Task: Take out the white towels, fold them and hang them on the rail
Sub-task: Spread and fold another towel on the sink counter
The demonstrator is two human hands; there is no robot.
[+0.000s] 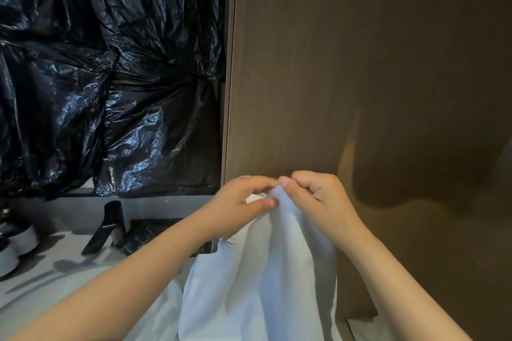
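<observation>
A white towel [266, 279] hangs down in front of me, bunched at its top edge. My left hand [238, 207] pinches that top edge between thumb and fingers. My right hand [315, 191] grips the same edge right beside it, fingers curled, so the two hands nearly touch. The towel's lower part runs out of the bottom of the view. More white cloth [363, 328] shows at the lower right. No rail is in view.
A brown wooden panel [360, 63] fills the right side, close behind my hands. Crumpled black plastic sheeting [110, 63] covers the left. Below it a light counter [69, 279] holds a dark bottle [108, 224], a dark box [144, 232] and pale round containers [19, 241].
</observation>
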